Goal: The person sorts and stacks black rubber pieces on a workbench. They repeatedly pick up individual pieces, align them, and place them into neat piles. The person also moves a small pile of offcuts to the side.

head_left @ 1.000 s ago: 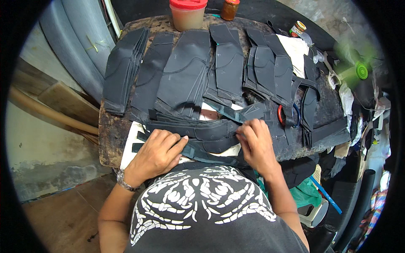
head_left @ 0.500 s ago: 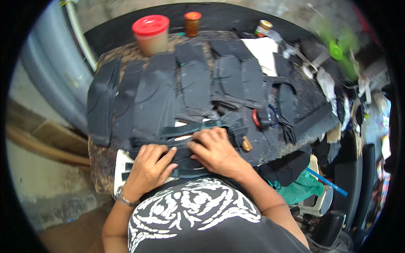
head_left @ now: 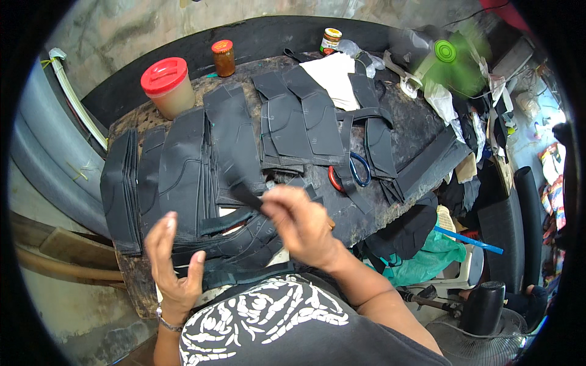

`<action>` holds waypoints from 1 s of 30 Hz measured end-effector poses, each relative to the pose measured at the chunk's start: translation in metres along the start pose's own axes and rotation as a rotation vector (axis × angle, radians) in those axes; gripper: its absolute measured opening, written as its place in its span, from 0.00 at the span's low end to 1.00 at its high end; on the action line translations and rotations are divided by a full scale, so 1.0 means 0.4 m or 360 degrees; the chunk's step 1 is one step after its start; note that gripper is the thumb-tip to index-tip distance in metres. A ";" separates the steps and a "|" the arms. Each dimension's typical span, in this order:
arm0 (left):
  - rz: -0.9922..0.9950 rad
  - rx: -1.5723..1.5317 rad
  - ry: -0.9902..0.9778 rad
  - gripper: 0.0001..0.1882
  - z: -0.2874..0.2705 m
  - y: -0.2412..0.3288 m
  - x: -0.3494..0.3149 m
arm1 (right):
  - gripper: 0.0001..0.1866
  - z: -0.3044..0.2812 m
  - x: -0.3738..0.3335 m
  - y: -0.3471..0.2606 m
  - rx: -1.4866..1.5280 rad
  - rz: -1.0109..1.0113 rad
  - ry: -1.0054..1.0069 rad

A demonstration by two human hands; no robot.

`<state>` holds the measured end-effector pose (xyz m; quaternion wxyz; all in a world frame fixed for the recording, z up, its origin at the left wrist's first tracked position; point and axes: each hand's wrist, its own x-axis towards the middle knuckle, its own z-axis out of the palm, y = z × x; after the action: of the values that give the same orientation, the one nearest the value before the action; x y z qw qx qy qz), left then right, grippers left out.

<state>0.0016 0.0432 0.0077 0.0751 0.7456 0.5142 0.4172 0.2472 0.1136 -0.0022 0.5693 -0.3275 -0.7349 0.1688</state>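
My right hand [head_left: 303, 224] is lifted above the near edge of the worktable [head_left: 409, 131] and pinches one end of a narrow black strip [head_left: 243, 194] of cut material. My left hand [head_left: 173, 263] hovers open at the lower left, palm turned up, fingers spread, holding nothing. Under both hands lies a heap of black cut pieces [head_left: 226, 241]. Stacks of similar black shaped panels [head_left: 183, 165] spread across the left and middle of the table.
A red-lidded plastic tub [head_left: 166, 85] and a small jar [head_left: 223, 57] stand at the table's back. Scissors with red and blue handles [head_left: 349, 174] lie right of centre. A white sheet [head_left: 332, 76], a green fan [head_left: 455, 58], a standing fan [head_left: 482, 332] are around.
Both hands were pressed flat on the black pieces; now the right hand has lifted holding a strip and the left hand has risen open. The view shifted so the table sits further right.
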 end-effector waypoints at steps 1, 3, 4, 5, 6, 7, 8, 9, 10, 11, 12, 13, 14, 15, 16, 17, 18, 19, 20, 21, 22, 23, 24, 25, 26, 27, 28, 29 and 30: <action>-0.0054 -0.0141 -0.0058 0.31 0.011 0.005 0.011 | 0.13 -0.021 0.013 0.011 0.0071 0.0214 0.0011; -0.0160 -0.0354 -0.0225 0.25 0.028 0.016 0.033 | 0.12 -0.074 0.039 0.036 0.0030 0.0611 0.0096; -0.0174 -0.0391 -0.0312 0.22 0.034 0.021 0.046 | 0.12 -0.103 0.053 0.051 0.0193 0.0880 0.0204; -0.0180 -0.0439 -0.0353 0.21 0.039 0.024 0.062 | 0.10 -0.146 0.062 0.059 0.0188 0.0915 0.0296; -0.0185 -0.0486 -0.0392 0.19 0.045 0.026 0.080 | 0.10 -0.184 0.076 0.075 0.0219 0.0991 0.0390; -0.0183 -0.0524 -0.0389 0.16 0.051 0.031 0.096 | 0.10 -0.223 0.090 0.095 0.0198 0.1044 0.0455; -0.0166 -0.0517 -0.0405 0.16 0.051 0.032 0.115 | 0.10 -0.258 0.100 0.113 0.0212 0.1112 0.0506; -0.0146 -0.0512 -0.0425 0.16 0.052 0.033 0.134 | 0.10 -0.289 0.108 0.130 0.0207 0.1158 0.0521; -0.0126 -0.0508 -0.0448 0.15 0.052 0.031 0.152 | 0.10 -0.315 0.114 0.145 0.0208 0.1233 0.0563; -0.0087 -0.0484 -0.0432 0.14 0.053 0.025 0.171 | 0.11 -0.335 0.116 0.157 0.0215 0.1225 0.0531; -0.0059 -0.0458 -0.0416 0.13 0.053 0.018 0.187 | 0.11 -0.349 0.117 0.167 0.0187 0.1331 0.0568; -0.0069 -0.0419 -0.0423 0.12 0.043 0.012 0.189 | 0.14 -0.359 0.115 0.171 0.0081 0.1317 0.0548; -0.0123 -0.0355 -0.0440 0.11 0.027 0.009 0.184 | 0.16 -0.364 0.112 0.170 0.0161 0.1290 0.0546; -0.0136 -0.0299 -0.0346 0.09 0.021 0.001 0.180 | 0.17 -0.364 0.108 0.167 0.0181 0.1252 0.0455; -0.0199 -0.0283 -0.0311 0.09 0.008 -0.010 0.174 | 0.17 -0.362 0.104 0.161 0.0258 0.1198 0.0366; -0.0237 -0.0306 -0.0288 0.08 -0.004 -0.020 0.165 | 0.17 -0.357 0.100 0.155 0.0254 0.1229 0.0354; -0.0305 -0.0325 -0.0261 0.08 -0.017 -0.030 0.155 | 0.18 -0.351 0.096 0.147 0.0337 0.1195 0.0310; -0.0373 -0.0350 -0.0238 0.08 -0.027 -0.041 0.143 | 0.18 -0.343 0.092 0.139 0.0386 0.1185 0.0299; -0.0516 -0.0372 -0.0240 0.07 -0.039 -0.049 0.129 | 0.18 -0.336 0.088 0.130 0.0344 0.1201 0.0290; -0.0531 -0.0360 -0.0240 0.07 -0.051 -0.055 0.115 | 0.18 -0.330 0.086 0.120 0.0350 0.1204 0.0275; -0.0576 -0.0344 -0.0252 0.07 -0.064 -0.059 0.099 | 0.19 -0.323 0.083 0.110 0.0384 0.1212 0.0268; -0.0550 -0.0352 -0.0314 0.07 -0.079 -0.060 0.083 | 0.19 -0.316 0.080 0.101 0.0352 0.1189 0.0252; -0.0523 -0.0362 -0.0375 0.07 -0.092 -0.061 0.067 | 0.19 -0.310 0.078 0.091 0.0356 0.1189 0.0220; -0.0509 -0.0366 -0.0447 0.07 -0.103 -0.061 0.051 | 0.19 -0.305 0.076 0.081 0.0332 0.1171 0.0170; -0.0426 -0.0480 -0.0672 0.11 -0.120 -0.065 0.039 | 0.18 -0.299 0.074 0.071 0.0342 0.1178 0.0135; -0.0304 -0.0492 -0.0790 0.14 -0.118 -0.064 0.023 | 0.19 -0.293 0.071 0.059 0.0354 0.1155 0.0089; -0.0167 -0.0531 -0.0885 0.17 -0.112 -0.062 0.004 | 0.18 -0.286 0.068 0.047 0.0333 0.1143 0.0029; -0.0152 -0.0418 -0.0986 0.23 -0.099 -0.058 -0.018 | 0.18 -0.278 0.064 0.034 0.0330 0.1143 -0.0022; -0.0099 -0.0277 -0.1052 0.29 -0.079 -0.055 -0.038 | 0.18 -0.271 0.061 0.021 0.0370 0.1148 -0.0061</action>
<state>-0.0380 0.0307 0.0077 0.3137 0.8153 0.4470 0.1927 0.3488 0.1225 0.0423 0.4927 -0.4953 -0.5588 0.4468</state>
